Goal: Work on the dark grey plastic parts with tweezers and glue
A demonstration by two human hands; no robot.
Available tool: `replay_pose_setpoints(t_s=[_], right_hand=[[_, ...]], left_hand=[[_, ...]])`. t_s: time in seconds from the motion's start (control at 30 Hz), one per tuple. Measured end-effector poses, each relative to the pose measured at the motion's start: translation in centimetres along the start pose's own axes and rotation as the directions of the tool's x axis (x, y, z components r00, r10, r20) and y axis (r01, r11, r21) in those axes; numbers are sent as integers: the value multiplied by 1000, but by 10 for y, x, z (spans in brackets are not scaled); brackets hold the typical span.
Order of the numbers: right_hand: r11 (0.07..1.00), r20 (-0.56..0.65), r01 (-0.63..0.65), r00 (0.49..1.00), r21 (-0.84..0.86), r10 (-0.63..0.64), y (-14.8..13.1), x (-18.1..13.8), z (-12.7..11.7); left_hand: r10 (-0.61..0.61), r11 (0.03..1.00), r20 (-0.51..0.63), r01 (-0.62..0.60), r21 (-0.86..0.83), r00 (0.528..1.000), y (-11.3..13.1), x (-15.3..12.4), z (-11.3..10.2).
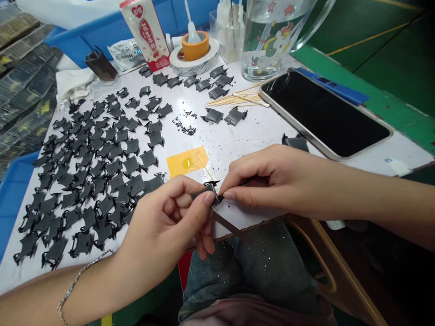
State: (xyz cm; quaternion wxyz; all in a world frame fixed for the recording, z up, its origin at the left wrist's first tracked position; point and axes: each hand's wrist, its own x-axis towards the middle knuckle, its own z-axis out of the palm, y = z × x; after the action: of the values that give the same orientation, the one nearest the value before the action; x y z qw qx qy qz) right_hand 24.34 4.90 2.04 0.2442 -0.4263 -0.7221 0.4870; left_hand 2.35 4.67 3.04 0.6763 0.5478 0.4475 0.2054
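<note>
- The white bench is stretching out in front of me, and my glittery denim lap is sitting just below its near edge.
- A blue plastic tray is standing beyond the bench's far left corner.
- A smartphone is lying dark-screened on the right side of the bench.
- A clear plastic jug printed with a unicorn and stars is standing at the far edge, just beyond the phone.
- Dozens of black moulded pieces are lying in loose rows across the left half of the bench, with a smaller group towards the far side.
- My left hand is curled nearly shut, its thumb and fingers pinching one black moulded piece above the bench's near edge.
- My right hand is closing from the right, its thumb and forefinger pinched together at that piece's edge, though I cannot tell whether they are gripping anything else.
- A drink carton is leaning near a roll of orange tape.
- A bundle of wooden toothpicks is lying beside the phone.
- A patch of yellow tape is stuck to the bench just beyond my hands.
- Black crumbs are scattering across the bench's middle.
</note>
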Motion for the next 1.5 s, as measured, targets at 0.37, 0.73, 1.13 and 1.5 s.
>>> replay_pose_setpoints(t_s=[0.37, 0.73, 1.13, 1.5], right_hand=[[978, -57, -198, 978, 67, 202, -16, 1, 6], [954, 35, -279, 960, 111, 277, -23, 4, 0], [920, 158, -362, 927, 150, 339, -23, 4, -12], [916, -16, -354, 932, 187, 363, -23, 3, -4]], left_hand=[[66, 997, 4, -67, 48, 998, -3, -1, 2], [171, 974, 8, -170, 151, 985, -4, -1, 2], [204, 967, 105, -217, 130, 973, 6, 4, -5], [234, 969, -41, -230, 86, 971, 6, 9, -1]])
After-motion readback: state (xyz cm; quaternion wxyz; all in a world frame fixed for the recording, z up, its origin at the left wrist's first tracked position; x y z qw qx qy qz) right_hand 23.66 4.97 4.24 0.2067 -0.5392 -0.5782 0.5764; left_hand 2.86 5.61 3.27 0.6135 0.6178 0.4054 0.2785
